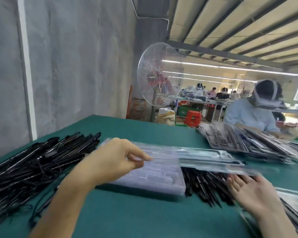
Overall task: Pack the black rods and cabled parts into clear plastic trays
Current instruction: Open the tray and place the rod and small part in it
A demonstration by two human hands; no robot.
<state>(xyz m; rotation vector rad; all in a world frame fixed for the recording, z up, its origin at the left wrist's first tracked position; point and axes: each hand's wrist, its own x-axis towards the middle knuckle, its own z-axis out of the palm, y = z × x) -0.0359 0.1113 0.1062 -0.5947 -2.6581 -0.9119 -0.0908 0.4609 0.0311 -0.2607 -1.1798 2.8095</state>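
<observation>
Currently | I see one clear tray (210,158) raised over the tray stack (155,177), rods (205,186) loose beneath, cabled parts (33,167) heaped left | left hand (117,157) pinches the raised tray's left edge | right hand (251,188) flat-fingered under its right end, contact blurred

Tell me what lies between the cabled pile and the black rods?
The stack of clear trays, the left hand pinching a tray above it; head view.
</observation>
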